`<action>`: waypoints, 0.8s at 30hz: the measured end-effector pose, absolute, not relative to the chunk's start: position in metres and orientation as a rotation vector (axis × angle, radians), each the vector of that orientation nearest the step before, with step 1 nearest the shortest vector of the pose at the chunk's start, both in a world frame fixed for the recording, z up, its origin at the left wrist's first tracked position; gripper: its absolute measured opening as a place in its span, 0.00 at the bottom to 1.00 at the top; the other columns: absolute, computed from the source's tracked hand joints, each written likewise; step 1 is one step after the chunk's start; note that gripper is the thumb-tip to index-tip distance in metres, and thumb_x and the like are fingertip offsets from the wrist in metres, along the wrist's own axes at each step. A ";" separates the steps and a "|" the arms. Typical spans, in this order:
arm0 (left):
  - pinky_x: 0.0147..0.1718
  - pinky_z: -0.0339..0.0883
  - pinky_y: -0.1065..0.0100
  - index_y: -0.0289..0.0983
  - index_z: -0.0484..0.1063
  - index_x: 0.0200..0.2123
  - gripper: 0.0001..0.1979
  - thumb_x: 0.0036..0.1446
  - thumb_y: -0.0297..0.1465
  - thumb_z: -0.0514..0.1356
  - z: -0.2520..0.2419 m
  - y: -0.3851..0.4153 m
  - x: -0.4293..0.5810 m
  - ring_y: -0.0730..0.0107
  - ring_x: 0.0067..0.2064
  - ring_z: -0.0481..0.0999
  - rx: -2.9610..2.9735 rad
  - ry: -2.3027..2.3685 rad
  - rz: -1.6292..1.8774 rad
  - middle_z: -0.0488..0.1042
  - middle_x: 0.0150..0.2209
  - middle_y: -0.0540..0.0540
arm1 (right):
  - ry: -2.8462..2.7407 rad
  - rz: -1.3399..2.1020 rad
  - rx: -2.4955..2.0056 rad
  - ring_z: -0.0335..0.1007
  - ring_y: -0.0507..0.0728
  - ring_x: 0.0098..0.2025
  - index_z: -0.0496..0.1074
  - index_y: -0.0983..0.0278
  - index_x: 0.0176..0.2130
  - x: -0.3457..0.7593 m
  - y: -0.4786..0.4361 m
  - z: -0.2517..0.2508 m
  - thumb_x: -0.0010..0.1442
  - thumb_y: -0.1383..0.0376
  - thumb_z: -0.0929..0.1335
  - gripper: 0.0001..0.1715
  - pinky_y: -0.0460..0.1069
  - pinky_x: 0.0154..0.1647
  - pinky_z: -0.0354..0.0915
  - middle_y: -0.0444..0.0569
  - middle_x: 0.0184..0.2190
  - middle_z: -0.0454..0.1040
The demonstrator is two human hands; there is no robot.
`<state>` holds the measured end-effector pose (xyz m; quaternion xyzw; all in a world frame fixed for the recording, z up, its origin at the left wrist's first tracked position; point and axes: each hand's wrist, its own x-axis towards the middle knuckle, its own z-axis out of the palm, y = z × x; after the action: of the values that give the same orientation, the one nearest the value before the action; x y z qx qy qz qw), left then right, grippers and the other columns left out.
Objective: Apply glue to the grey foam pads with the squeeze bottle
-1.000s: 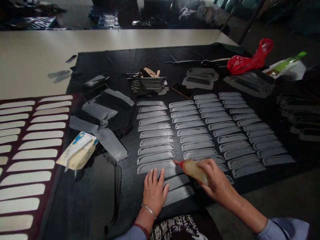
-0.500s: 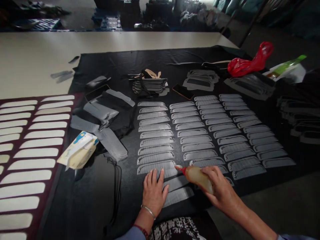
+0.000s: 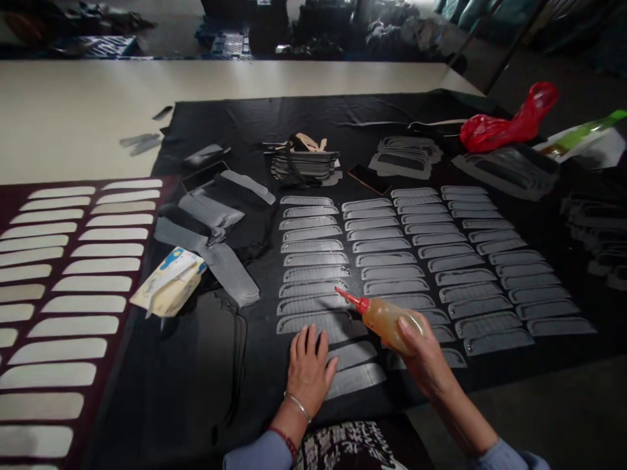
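Head view, clamping the red-tipped bottle (image 3: 389, 321) in the right hand (image 3: 422, 349) between four and five o'clock, laying the left hand (image 3: 310, 365) flat and empty at six, with most grey pieces (image 3: 389, 259) apparently edged, leaving perhaps two bare strips (image 3: 356, 380) near five

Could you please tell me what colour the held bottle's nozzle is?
Red: the nozzle of the bottle in the right hand shows best in the head view.

Translucent yellowish squeeze bottle (image 3: 389, 324), tilted, its red nozzle (image 3: 353, 299) pointing left over grey strips (image 3: 313, 260); these lie flat in columns, most edged with a dark curved line.
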<state>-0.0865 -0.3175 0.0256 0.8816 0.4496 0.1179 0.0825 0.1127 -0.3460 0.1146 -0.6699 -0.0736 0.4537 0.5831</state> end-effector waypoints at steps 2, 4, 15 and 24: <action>0.50 0.61 0.49 0.36 0.67 0.50 0.21 0.55 0.37 0.57 0.025 -0.318 -0.087 0.48 0.55 0.63 2.631 1.334 0.342 0.65 0.53 0.37 | -0.217 1.045 -1.551 0.69 0.54 0.30 0.63 0.60 0.40 0.109 -0.339 0.106 0.44 0.53 0.73 0.27 0.47 0.28 0.66 0.43 0.32 0.71; 0.50 0.61 0.49 0.36 0.66 0.51 0.22 0.54 0.38 0.58 0.024 -0.318 -0.087 0.49 0.55 0.62 2.634 1.323 0.331 0.65 0.54 0.37 | -0.287 1.024 -1.556 0.67 0.52 0.30 0.63 0.61 0.40 0.106 -0.333 0.098 0.45 0.52 0.72 0.27 0.47 0.29 0.65 0.43 0.31 0.70; 0.53 0.57 0.50 0.36 0.63 0.54 0.25 0.54 0.39 0.58 0.028 -0.317 -0.087 0.50 0.57 0.60 2.597 1.320 0.280 0.62 0.56 0.36 | -0.455 1.073 -1.605 0.63 0.52 0.29 0.63 0.61 0.39 0.098 -0.325 0.076 0.45 0.51 0.72 0.26 0.45 0.29 0.61 0.42 0.30 0.67; 0.54 0.54 0.48 0.37 0.63 0.54 0.27 0.53 0.43 0.59 0.027 -0.318 -0.086 0.51 0.57 0.59 2.560 1.344 0.311 0.62 0.56 0.37 | -0.438 1.097 -1.636 0.63 0.52 0.28 0.64 0.60 0.39 0.098 -0.334 0.075 0.44 0.51 0.72 0.27 0.46 0.28 0.61 0.42 0.29 0.67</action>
<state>-0.0861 -0.3181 0.0269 0.8744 0.4589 0.1063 0.1165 0.0984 -0.3341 0.0747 -0.6862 -0.1835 0.4600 0.5328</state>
